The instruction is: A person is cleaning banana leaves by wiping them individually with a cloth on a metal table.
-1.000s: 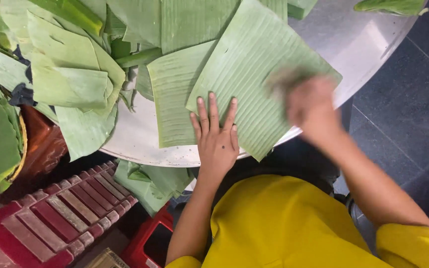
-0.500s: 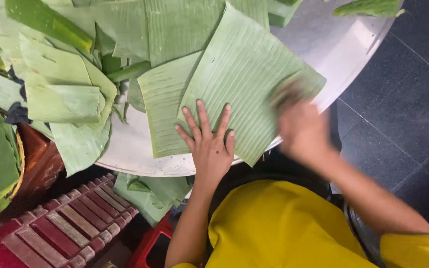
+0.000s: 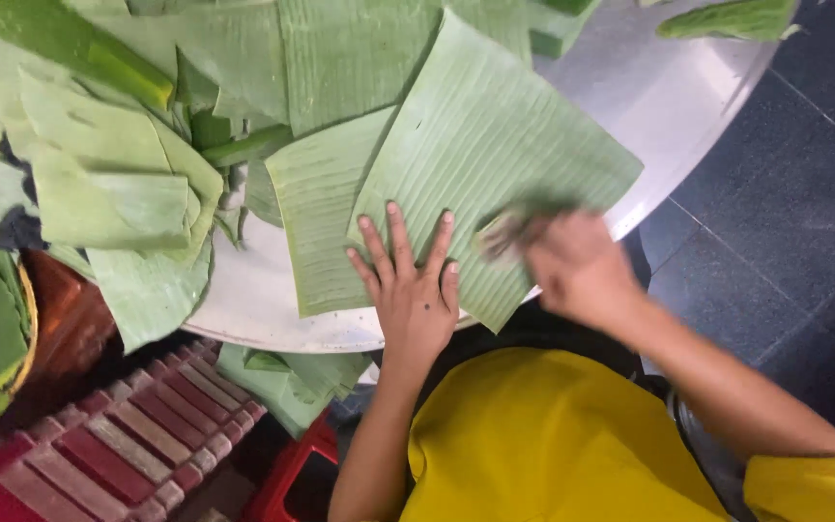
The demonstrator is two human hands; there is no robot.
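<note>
A large green banana leaf sheet (image 3: 495,145) lies on a round metal table (image 3: 659,87), overlapping a second leaf sheet (image 3: 316,203). My left hand (image 3: 413,285) lies flat on the near edge of the leaf, fingers spread, holding it down. My right hand (image 3: 572,266) is blurred with motion over the leaf's near right edge and grips a small pale cloth (image 3: 503,235) that touches the leaf.
A heap of cut and folded banana leaves (image 3: 108,184) covers the table's left and far side. A brown basket (image 3: 12,338) with leaves stands at the left, a red crate-like stool (image 3: 99,445) below it. More leaves (image 3: 287,377) lie under the table edge. Dark tiled floor (image 3: 794,213) on the right.
My right hand with the cloth has swept from the leaf's right edge toward my left hand. The left hand has stayed pressed on the leaf.
</note>
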